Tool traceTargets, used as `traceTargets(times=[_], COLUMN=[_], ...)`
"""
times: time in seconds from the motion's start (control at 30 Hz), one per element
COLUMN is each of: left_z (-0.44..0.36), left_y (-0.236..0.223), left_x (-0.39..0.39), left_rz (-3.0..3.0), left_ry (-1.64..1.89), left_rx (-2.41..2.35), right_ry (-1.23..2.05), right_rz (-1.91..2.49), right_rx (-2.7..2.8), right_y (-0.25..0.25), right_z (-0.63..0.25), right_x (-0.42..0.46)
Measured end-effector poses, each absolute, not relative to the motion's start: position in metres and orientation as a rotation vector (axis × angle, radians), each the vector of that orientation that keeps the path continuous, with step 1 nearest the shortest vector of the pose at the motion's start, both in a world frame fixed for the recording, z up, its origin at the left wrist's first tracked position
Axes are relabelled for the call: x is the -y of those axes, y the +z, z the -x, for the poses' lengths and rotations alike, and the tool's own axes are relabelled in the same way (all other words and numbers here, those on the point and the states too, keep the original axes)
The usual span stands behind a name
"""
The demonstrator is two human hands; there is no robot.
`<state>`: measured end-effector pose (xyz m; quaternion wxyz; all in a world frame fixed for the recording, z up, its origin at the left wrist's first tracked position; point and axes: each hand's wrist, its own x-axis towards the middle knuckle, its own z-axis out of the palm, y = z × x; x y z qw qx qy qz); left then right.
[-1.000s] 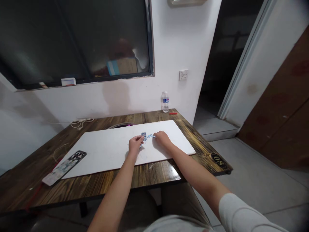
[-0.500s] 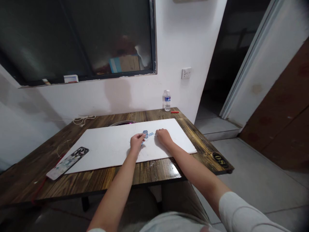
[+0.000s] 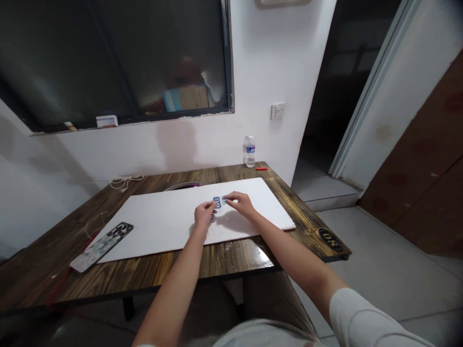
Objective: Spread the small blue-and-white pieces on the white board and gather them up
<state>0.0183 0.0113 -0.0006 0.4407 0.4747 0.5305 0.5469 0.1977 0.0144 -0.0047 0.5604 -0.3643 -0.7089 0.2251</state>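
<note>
Seen from my remote desk: left hand [image 3: 204,214] pinching a small blue piece [image 3: 216,203] above a white board [image 3: 152,224], right hand [image 3: 241,203] touching a second piece [image 3: 223,200] just beside it, its grip unclear.

A water bottle [image 3: 249,152] stands near a small red stick [image 3: 262,168] at the far end of the wooden bench [image 3: 235,258]; a white cord [image 3: 125,181] and a patterned phone case [image 3: 102,246] lie toward its left.
</note>
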Motion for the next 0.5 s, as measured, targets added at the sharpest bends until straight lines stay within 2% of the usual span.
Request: traceTargets(times=[0.5], left_z=[-0.021], left_y=[0.008], left_x=[-0.001], left_rz=[-1.386], left_ry=[1.188], left_rx=[-1.170], right_ry=[1.002], right_rz=[0.853], right_rx=[1.337], right_y=[-0.018], right_z=[-0.188], right_x=[-0.024])
